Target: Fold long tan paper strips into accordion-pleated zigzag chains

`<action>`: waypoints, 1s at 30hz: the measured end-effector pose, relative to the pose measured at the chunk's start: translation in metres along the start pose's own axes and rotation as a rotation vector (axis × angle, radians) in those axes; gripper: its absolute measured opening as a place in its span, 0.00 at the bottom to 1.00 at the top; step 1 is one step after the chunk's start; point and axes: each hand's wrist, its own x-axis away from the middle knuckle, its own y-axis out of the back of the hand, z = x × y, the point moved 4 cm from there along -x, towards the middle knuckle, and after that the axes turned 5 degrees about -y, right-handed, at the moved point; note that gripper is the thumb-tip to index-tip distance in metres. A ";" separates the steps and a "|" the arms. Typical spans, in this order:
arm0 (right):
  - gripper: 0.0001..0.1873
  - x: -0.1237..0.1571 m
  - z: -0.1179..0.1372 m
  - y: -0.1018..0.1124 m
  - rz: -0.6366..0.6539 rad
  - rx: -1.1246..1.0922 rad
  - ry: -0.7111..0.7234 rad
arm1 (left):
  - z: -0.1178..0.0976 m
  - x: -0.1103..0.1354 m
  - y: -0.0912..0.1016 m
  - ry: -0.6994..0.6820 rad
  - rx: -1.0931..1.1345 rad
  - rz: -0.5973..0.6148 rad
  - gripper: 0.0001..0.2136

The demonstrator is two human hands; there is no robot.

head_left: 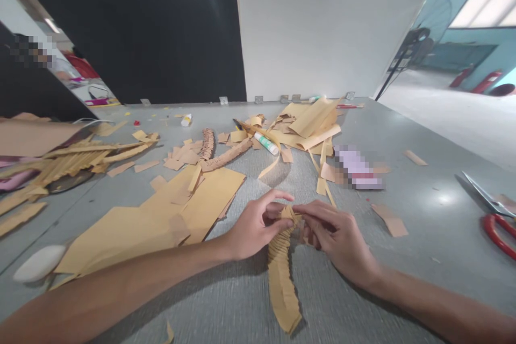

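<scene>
My left hand (258, 226) and my right hand (332, 234) meet over the grey table (363, 301), both pinching the top end of a folded brown paper chain (282, 274). The chain is a stack of accordion-like folds that trails from my fingers toward me along the table. Fingertips of both hands press on its upper fold. Large flat brown paper sheets (161, 215) lie just left of my left hand.
Brown paper strips and scraps are scattered across the table; another folded chain (226, 155) and a glue stick (266, 143) lie farther back. Red-handled scissors (494, 215) rest at the right edge. A pile of strips (68, 164) and a white oval object (38, 263) sit left.
</scene>
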 end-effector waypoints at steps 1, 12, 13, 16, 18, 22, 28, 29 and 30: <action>0.13 0.000 0.000 0.001 -0.013 0.027 0.004 | 0.000 0.000 0.000 0.002 0.001 0.000 0.18; 0.11 0.001 -0.006 0.005 -0.135 0.025 -0.081 | 0.003 0.000 0.001 0.003 -0.043 -0.010 0.13; 0.10 0.001 -0.005 0.005 -0.152 0.049 -0.063 | 0.003 -0.001 0.001 0.001 -0.034 -0.010 0.13; 0.09 0.000 -0.001 0.005 -0.157 0.113 -0.024 | 0.002 0.000 0.002 -0.002 -0.030 -0.012 0.12; 0.09 0.000 0.001 0.004 -0.122 0.140 -0.015 | 0.002 0.000 0.001 0.000 -0.029 -0.014 0.12; 0.08 0.001 0.004 0.004 -0.123 0.182 0.011 | 0.003 0.000 0.001 0.016 0.003 -0.007 0.12; 0.06 0.004 0.007 0.004 -0.154 0.202 0.067 | 0.004 0.001 0.001 0.026 0.016 -0.007 0.13; 0.06 0.005 0.008 0.004 -0.154 0.210 0.082 | 0.003 0.001 0.001 0.021 0.004 -0.009 0.13; 0.06 0.005 0.010 0.004 -0.146 0.221 0.101 | 0.003 0.001 0.001 0.014 -0.012 -0.010 0.13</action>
